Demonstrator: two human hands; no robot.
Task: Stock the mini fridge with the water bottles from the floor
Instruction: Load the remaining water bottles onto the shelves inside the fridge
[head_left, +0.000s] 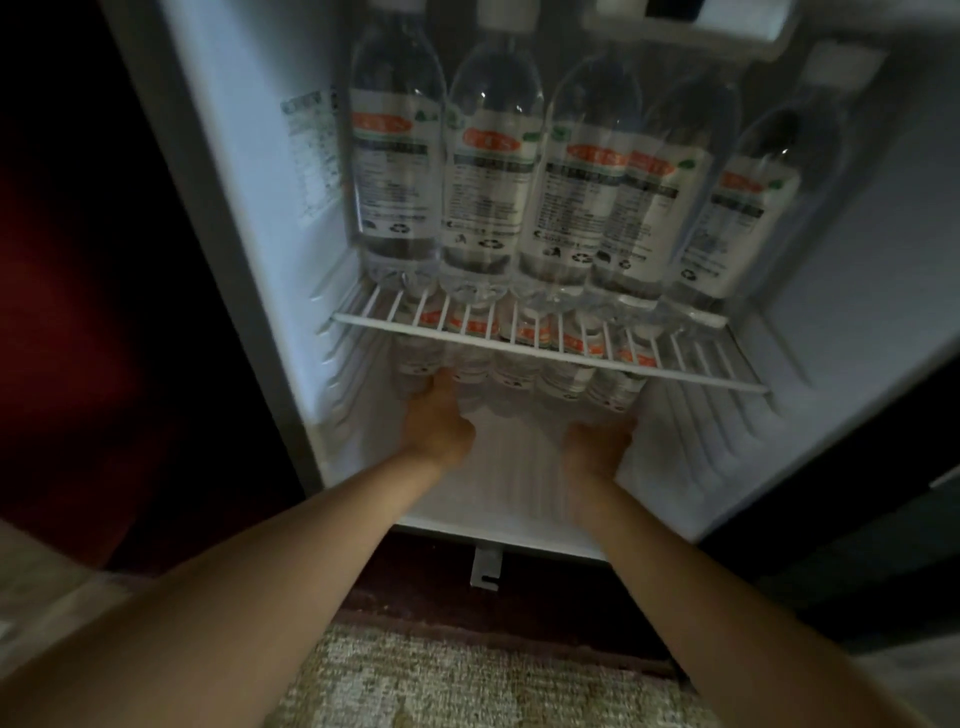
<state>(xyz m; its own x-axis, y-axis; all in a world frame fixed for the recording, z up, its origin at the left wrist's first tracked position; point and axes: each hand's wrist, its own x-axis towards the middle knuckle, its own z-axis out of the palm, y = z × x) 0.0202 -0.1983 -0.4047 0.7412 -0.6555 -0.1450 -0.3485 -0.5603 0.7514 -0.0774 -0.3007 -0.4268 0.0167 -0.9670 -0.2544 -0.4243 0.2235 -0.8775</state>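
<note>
You were well into the stocking when this was taken, and by the look of it close to done. The mini fridge (249, 218) stood open in front of you, and its wire shelf (545, 351) already carried a full front row of upright bottles (488, 176), five across, set shoulder to shoulder with their labels facing out; the rightmost one leaned a little against its neighbour. Below the shelf, a second row of lower bottles (519, 371) stood on the fridge floor, pushed toward the back, their caps and upper halves hidden behind the wire. Both your arms were reached into that lower compartment. Your left hand (439, 423) had its fingers up against the leftmost bottle of the lower row, touching it, though whether they were wrapped round it or only pushing I could not tell, since the fingertips ran out of sight among the bottles. Your right hand (597, 441) lay low near the right end of the same row, and it was blurred (the whole lower compartment was dim), so its grip was not readable either; it may have been flat against the bases. No loose bottles showed on the carpet (467, 680) in front of the fridge, so as far as this view went, what remained seemed to be squaring up the lower row, with bare floor space left in front of it for more.
</note>
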